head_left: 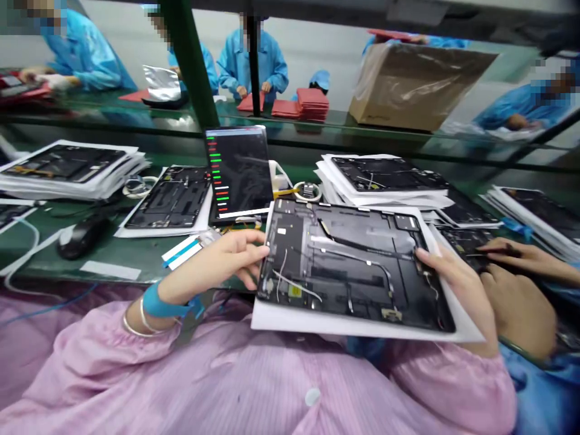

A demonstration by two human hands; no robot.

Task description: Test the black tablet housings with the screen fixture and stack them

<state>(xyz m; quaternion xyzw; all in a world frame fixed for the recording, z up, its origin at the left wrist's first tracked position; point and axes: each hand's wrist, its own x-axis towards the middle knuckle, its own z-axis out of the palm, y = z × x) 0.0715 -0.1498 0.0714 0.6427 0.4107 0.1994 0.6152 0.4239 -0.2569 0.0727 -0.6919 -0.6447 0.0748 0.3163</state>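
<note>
The left hand (242,257) clamps the black tablet housing (356,272) at its 9 o'clock edge, the right hand (464,284) at 3, by the desk (142,257). Probably light and stiff, with fragile ribbon cables (369,263), it needs holding by its rim; white paper (362,326) beneath may slip. Around it: lit screen (244,175) at 10 o'clock, paper-layered stack (385,172) at 1, co-worker's hands (519,314) crowding 3.
</note>
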